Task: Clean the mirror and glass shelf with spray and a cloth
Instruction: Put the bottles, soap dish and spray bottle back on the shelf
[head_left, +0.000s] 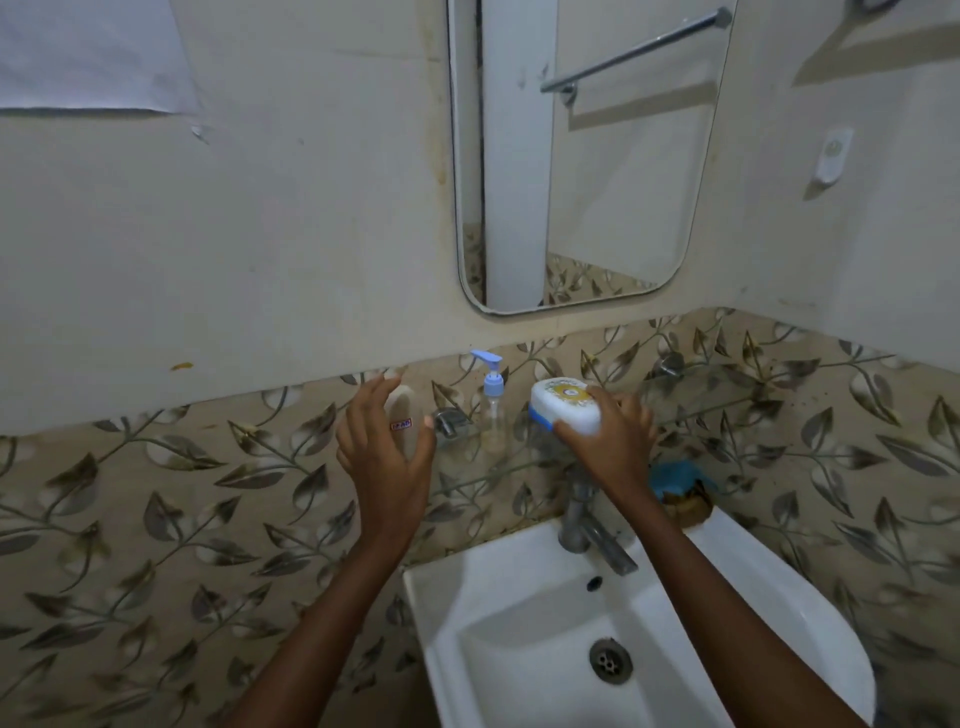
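Far left, up high: white sheet (93, 52) on the plain wall, leaf-pattern tiles (156, 493) below. Left hand (384, 447) raised at the left end of the glass shelf (696, 415), fingers curved round a pale bottle (402, 415) with a red label, thumb at its right side, all a bit blurred. Just right of that, metal shelf bracket (447, 421), then clear pump bottle (492, 410) with blue pump head, upright on the shelf. Above and to the right, mirror (571, 156) on the wall, rounded corners, stained along its left edge, with a reflected towel rail (634, 54). Right hand (613, 441) grasping a white soap box (566, 413) with a blue band, thumb at the near edge, fingers behind; box tilted, at shelf level, just right of the pump bottle. Underneath, tap (587, 525) and white sink (519, 649). Blue wad (675, 478) at the sink's back right corner, cloth or scrubber cannot tell. Far right, white hook (834, 156) on the side wall.
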